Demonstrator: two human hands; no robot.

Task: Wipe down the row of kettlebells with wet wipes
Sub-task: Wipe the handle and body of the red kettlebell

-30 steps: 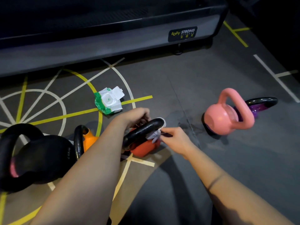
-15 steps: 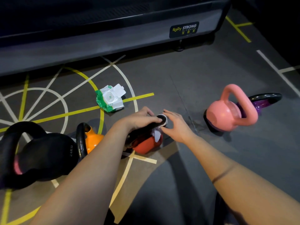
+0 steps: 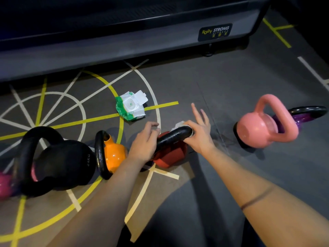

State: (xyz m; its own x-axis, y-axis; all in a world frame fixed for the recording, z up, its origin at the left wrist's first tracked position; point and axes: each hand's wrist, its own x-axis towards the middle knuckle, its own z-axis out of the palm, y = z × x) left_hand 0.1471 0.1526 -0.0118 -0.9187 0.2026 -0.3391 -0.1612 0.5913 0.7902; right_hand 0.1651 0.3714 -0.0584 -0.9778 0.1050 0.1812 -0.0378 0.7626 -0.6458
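Note:
A red kettlebell (image 3: 170,157) with a black handle (image 3: 173,139) lies tilted on the gym floor at the centre. My right hand (image 3: 201,138) pinches a white wet wipe (image 3: 179,125) round the handle's upper right end with thumb and forefinger, while its other fingers stretch out straight. My left hand (image 3: 142,143) rests against the handle's lower left end, its fingers loosely curled above the bar and not wrapped round it. An open green and white pack of wet wipes (image 3: 130,107) lies on the floor behind.
To the left stand an orange kettlebell (image 3: 114,154), a large black 24 kg kettlebell (image 3: 65,163) and a magenta one (image 3: 4,184) at the frame edge. A pink kettlebell (image 3: 258,129) and a purple one (image 3: 302,118) sit to the right. A machine base (image 3: 124,45) runs along the back.
My right hand slid the wipe up and over the handle's right end and spread its outer fingers. My left hand loosened its grip on the handle.

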